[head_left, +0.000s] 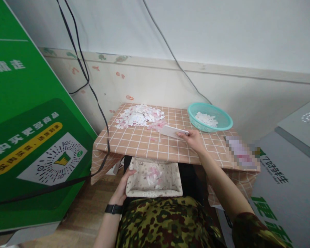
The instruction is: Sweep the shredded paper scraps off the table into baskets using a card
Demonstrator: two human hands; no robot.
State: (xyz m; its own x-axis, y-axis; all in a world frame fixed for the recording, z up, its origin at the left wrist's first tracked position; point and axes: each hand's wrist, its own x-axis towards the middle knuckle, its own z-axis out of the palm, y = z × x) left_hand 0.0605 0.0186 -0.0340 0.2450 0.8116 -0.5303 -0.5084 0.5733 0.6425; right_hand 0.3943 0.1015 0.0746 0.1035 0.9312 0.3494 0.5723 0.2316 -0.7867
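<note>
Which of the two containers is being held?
The speckled box below the table edge: the left hand grips its side. The turquoise basket stands on the table, untouched.

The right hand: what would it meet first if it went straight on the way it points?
Led by the flat white object it holds, the right hand would probably meet the loose pink scraps beside the heap first, though its height above the checked tablecloth is unclear.
</note>
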